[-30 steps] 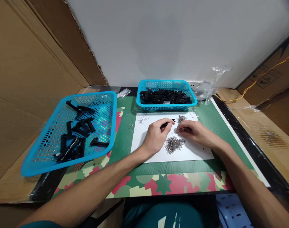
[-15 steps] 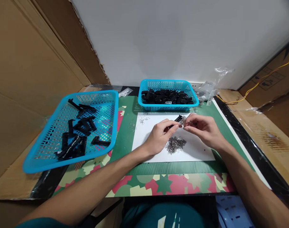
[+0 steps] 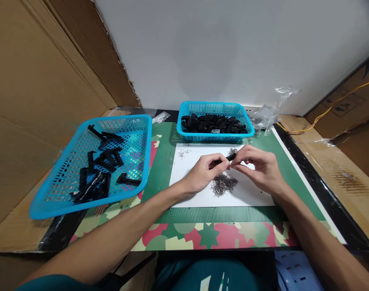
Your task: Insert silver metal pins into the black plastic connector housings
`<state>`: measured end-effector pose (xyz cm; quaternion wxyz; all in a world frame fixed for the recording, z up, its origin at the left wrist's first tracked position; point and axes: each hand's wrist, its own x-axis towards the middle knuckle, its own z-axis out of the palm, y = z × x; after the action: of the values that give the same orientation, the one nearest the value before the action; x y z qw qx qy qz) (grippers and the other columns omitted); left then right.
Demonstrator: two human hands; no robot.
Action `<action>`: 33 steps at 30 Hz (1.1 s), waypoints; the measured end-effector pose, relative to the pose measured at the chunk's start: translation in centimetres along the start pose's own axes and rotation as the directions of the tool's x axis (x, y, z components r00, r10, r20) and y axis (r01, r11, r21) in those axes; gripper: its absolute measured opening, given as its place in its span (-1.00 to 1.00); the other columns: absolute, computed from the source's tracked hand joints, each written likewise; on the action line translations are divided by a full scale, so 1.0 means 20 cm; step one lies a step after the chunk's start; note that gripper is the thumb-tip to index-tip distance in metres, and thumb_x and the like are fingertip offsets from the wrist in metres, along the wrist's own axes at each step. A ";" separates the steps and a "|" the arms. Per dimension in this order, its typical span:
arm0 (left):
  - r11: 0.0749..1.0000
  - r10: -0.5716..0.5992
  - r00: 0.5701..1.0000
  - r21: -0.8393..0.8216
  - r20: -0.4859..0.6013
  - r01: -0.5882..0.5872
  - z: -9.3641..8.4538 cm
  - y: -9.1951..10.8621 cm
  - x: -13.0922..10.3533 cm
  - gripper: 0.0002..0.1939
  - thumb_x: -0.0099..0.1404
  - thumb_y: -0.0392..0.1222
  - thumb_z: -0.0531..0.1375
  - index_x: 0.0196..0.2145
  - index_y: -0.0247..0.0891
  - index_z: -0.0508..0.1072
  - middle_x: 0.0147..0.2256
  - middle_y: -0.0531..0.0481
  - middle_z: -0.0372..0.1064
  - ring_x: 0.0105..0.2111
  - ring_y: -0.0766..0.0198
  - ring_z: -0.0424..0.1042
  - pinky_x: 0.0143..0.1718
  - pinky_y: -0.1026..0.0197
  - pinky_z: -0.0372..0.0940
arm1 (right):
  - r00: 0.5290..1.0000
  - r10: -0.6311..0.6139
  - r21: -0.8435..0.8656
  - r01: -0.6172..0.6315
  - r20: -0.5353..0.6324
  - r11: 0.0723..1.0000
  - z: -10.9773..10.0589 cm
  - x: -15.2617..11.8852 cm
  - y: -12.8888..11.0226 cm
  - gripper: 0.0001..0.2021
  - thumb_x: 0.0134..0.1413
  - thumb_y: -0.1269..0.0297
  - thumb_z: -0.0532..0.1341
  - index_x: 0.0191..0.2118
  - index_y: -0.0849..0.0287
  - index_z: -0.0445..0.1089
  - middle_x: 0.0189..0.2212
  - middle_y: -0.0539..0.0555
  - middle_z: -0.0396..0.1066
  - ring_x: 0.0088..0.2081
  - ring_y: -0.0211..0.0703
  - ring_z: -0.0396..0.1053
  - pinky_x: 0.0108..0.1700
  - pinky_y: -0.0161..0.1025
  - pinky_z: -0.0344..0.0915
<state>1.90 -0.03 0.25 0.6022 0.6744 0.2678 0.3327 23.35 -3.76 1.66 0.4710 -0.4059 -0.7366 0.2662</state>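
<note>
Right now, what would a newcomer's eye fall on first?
Probably the big blue basket at left and the smaller blue basket near the wall, both holding black pieces. Then, over the white paper, the left hand holds a black bar, with the right hand at its end.

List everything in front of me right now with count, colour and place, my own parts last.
Large basket: one, blue, left
Smaller basket: one, blue, back by the wall
Black parts: many, black, in both baskets
Held part: one, black, between the hands
Metal pieces: uncountable, silvery, heaped and scattered on paper
Paper: one, white, below the hands
Mat: one, green, patterned front, under the paper
Plastic bags: several, clear, back
Cardboard: several panels, brown, both sides
Wiring: count unclear, yellow, right
Wall: one, pale grey, back
Left hand: one, bare, gripping the held part
Right hand: one, bare, at its far end
</note>
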 end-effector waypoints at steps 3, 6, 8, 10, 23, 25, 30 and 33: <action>1.000 0.013 0.999 0.019 -0.033 -0.012 0.00 -0.01 0.00 -0.69 0.51 0.01 0.18 -0.28 -0.28 0.45 -0.34 0.03 0.32 -0.33 0.29 0.26 -0.29 0.22 0.14 | 0.998 0.059 -0.020 -0.059 -0.010 0.998 0.00 0.00 0.00 -0.98 0.26 0.33 0.37 -0.23 0.08 0.58 -0.30 0.06 0.54 -0.28 -0.11 0.41 -0.28 -0.15 0.27; 0.999 0.010 0.999 0.044 -0.037 -0.008 0.00 -0.01 0.00 -0.70 0.52 0.01 0.17 -0.26 -0.28 0.45 -0.33 0.02 0.33 -0.32 0.28 0.27 -0.28 0.23 0.14 | 0.990 0.140 0.001 -0.140 -0.003 0.990 0.02 0.01 0.01 -0.91 0.29 0.25 0.35 -0.25 0.11 0.58 -0.32 0.07 0.55 -0.29 -0.11 0.42 -0.27 -0.14 0.29; 0.997 0.005 0.999 0.077 -0.034 -0.002 0.00 0.00 0.00 -0.70 0.52 0.01 0.17 -0.26 -0.27 0.45 -0.34 0.03 0.32 -0.32 0.28 0.26 -0.28 0.24 0.14 | 0.985 0.173 0.024 -0.173 0.025 0.985 0.03 0.01 0.02 -0.87 0.29 0.20 0.35 -0.26 0.12 0.60 -0.33 0.08 0.54 -0.30 -0.12 0.41 -0.26 -0.14 0.30; 0.993 0.004 0.999 0.115 -0.038 0.001 0.00 0.00 -0.01 -0.69 0.53 0.02 0.16 -0.26 -0.27 0.45 -0.35 0.04 0.31 -0.33 0.28 0.25 -0.29 0.24 0.13 | 0.981 0.190 0.038 -0.192 0.044 0.981 0.04 0.01 0.04 -0.85 0.27 0.17 0.36 -0.26 0.13 0.60 -0.35 0.07 0.54 -0.31 -0.13 0.41 -0.27 -0.15 0.30; 0.983 -0.004 0.990 0.182 -0.138 0.029 -0.01 0.00 -0.02 -0.59 0.61 0.08 -0.05 -0.13 -0.23 0.46 -0.36 0.05 0.23 -0.35 0.27 0.23 -0.30 0.21 0.15 | 0.995 0.091 -0.082 -0.095 -0.046 0.992 0.05 0.02 0.03 -0.91 0.22 0.30 0.34 -0.30 0.16 0.59 -0.41 0.05 0.56 -0.39 -0.18 0.41 -0.37 -0.21 0.29; 0.989 -0.002 0.988 0.144 -0.154 0.024 -0.01 -0.02 -0.02 -0.68 0.61 0.05 -0.03 -0.06 -0.20 0.40 -0.33 0.05 0.24 -0.37 0.29 0.22 -0.32 0.23 0.15 | 0.995 0.024 -0.142 -0.037 -0.092 0.989 0.05 0.02 0.02 -0.93 0.20 0.35 0.33 -0.30 0.14 0.59 -0.42 0.03 0.55 -0.40 -0.18 0.41 -0.37 -0.22 0.31; 0.999 -0.015 0.978 0.047 -0.210 0.026 0.01 -0.03 -0.02 -0.70 0.52 -0.05 0.17 0.08 -0.12 0.18 -0.19 0.03 0.35 -0.31 0.32 0.32 -0.25 0.24 0.23 | 0.980 -0.158 -0.277 0.119 -0.119 0.953 0.05 0.00 0.02 -0.87 0.18 0.45 0.29 -0.25 0.09 0.58 -0.41 0.05 0.53 -0.37 -0.13 0.45 -0.30 -0.14 0.37; 0.999 0.009 0.979 0.054 -0.202 0.002 0.02 -0.02 -0.02 -0.50 0.47 -0.07 0.26 0.25 -0.12 0.18 -0.11 -0.04 0.42 -0.17 0.24 0.41 -0.13 0.20 0.27 | 0.951 -0.291 -0.339 0.242 -0.103 0.909 0.07 0.00 0.03 -0.83 0.19 0.48 0.27 -0.23 0.07 0.57 -0.43 0.04 0.53 -0.38 -0.10 0.45 -0.27 -0.10 0.38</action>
<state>1.94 -0.45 -0.27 0.5530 0.6537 0.3352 0.3932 22.31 -3.49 0.73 0.4847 -0.3917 -0.7808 0.0437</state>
